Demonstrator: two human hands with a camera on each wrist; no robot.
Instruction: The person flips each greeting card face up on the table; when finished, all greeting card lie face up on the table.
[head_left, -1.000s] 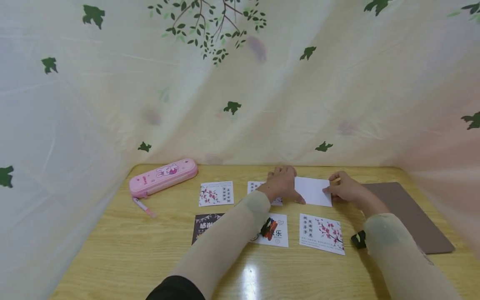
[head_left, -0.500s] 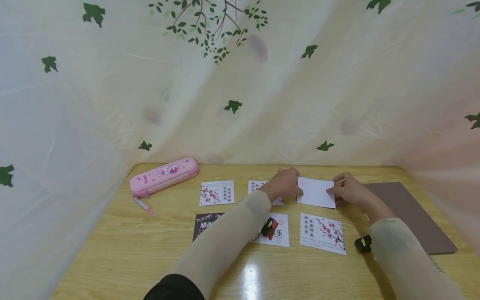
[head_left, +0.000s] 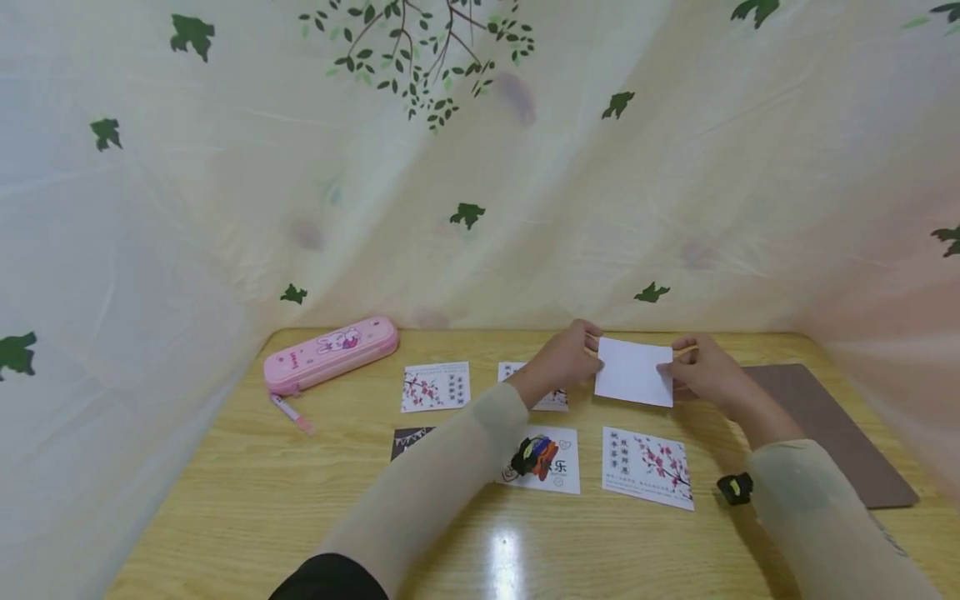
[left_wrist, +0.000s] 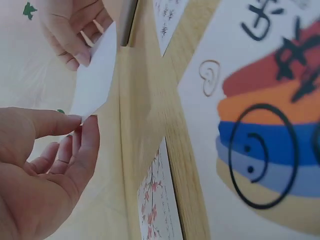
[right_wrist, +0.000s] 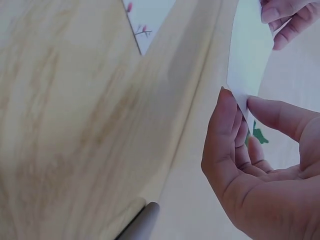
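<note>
A white card, its blank face toward me, is held up off the table near the back edge. My left hand pinches its left edge between thumb and fingers. At the opposite edge my right hand pinches it the same way. Both wrist views show thumb and fingertips meeting on the card. Below it lies a card with pink blossoms. A colourful card and a dark card are partly covered by the left sleeve. Another blossom card is half hidden behind the left hand.
A pink pencil case with a small strap lies at the back left. One more blossom card is to its right. A grey-brown flat board lies on the right side of the wooden table. A patterned curtain rises behind.
The white card has risen off the table, moving up and slightly right, with both hands on it. My left fingers have shifted from lying across its left side to pinching its edge.
</note>
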